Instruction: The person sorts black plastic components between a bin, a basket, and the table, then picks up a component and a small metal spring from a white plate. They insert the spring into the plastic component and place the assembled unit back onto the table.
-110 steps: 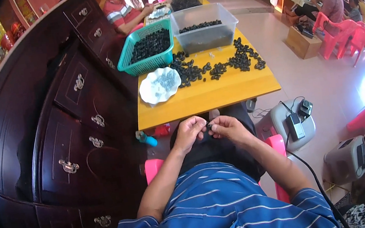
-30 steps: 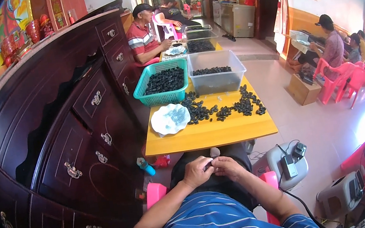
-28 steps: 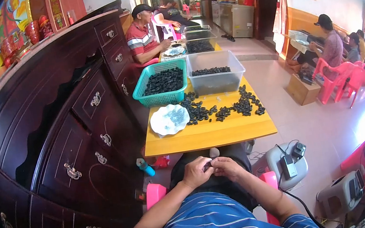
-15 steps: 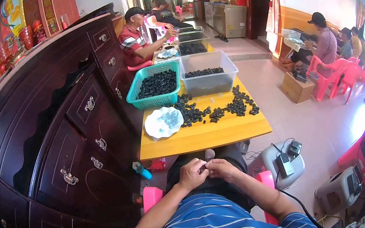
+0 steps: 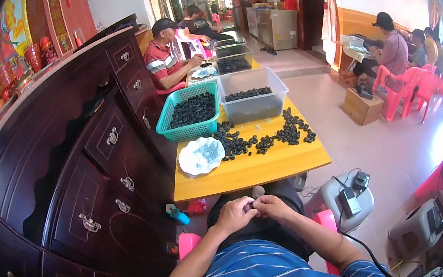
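Observation:
Over my lap, just below the near edge of the yellow table (image 5: 249, 177), both hands meet with fingers pinched together. My left hand (image 5: 234, 215) is closed around a small dark piece (image 5: 249, 206), mostly hidden by the fingers. My right hand (image 5: 273, 208) pinches at the same piece from its side. Similar small black rounded pieces (image 5: 292, 130) lie loose across the table. To their left sits a white scalloped plate (image 5: 186, 161) with bluish specks in it. Behind are a teal basket (image 5: 189, 129) and a clear plastic bin (image 5: 256, 110), both containing black pieces.
A dark wooden cabinet (image 5: 77, 176) runs along my left. A grey stool (image 5: 330, 208) with small devices and a cable stands at my right. A person in a red shirt (image 5: 162, 62) works at the table's far left. More people sit at right near pink chairs (image 5: 395, 83) and a cardboard box (image 5: 361, 104).
My hands stay together at the small dark piece, with slight finger movement. The view has shifted a little. The person in red has lowered a hand toward the table.

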Available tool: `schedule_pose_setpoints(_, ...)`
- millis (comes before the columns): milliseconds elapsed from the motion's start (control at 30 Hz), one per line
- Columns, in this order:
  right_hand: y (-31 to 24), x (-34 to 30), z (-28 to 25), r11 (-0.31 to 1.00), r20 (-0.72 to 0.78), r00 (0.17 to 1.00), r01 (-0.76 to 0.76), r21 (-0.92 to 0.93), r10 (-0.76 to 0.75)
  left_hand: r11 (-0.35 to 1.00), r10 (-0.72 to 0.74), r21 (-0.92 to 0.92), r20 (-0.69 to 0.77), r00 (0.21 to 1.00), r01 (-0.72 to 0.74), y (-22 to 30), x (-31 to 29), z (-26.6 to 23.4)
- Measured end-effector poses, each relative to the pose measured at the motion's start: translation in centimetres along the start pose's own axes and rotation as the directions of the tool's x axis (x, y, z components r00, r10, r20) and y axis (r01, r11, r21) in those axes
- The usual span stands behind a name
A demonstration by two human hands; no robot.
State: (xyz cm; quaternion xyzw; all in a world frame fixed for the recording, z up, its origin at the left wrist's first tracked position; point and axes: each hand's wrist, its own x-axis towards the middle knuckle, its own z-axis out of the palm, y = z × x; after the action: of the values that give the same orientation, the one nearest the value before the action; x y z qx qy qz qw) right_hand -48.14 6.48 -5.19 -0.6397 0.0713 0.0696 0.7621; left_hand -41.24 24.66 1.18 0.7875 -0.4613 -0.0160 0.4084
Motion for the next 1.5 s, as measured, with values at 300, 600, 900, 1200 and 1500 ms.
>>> schedule_pose_setpoints(300,-0.6,-0.5,1.2,0.965,0.024,0.999,-0.034,-0.259,0.042,0.917,-0.214,-0.225,0.421,0.881,0.330,-2.4,-0.4,-2.8)
schedule_pose_setpoints(600,-1.7,-1.5,1.3,0.869,-0.041,0.993,0.074,-0.490,-0.108,0.964,-0.180,-0.240,-0.295,0.938,0.110,-10.5,10.5,-16.6)
schedule_pose_setpoints(900,-2.2,-1.9,1.7,0.919,-0.045,0.990,0.107,-0.380,-0.134,0.968,-0.175,-0.181,0.016,0.985,0.174,-8.7,9.0,-8.8)
schedule_pose_setpoints(1200,-2.7,-2.0,1.6,0.922,-0.060,0.988,0.110,-0.370,-0.142,0.950,0.019,0.312,-0.130,0.991,0.023,-9.1,9.4,-1.9)
schedule_pose_setpoints(1500,-1.5,-1.2,1.1,0.941,-0.034,0.991,0.110,-0.320,-0.127,0.832,-0.076,0.550,-0.013,0.997,0.071,-8.6,13.6,0.4)
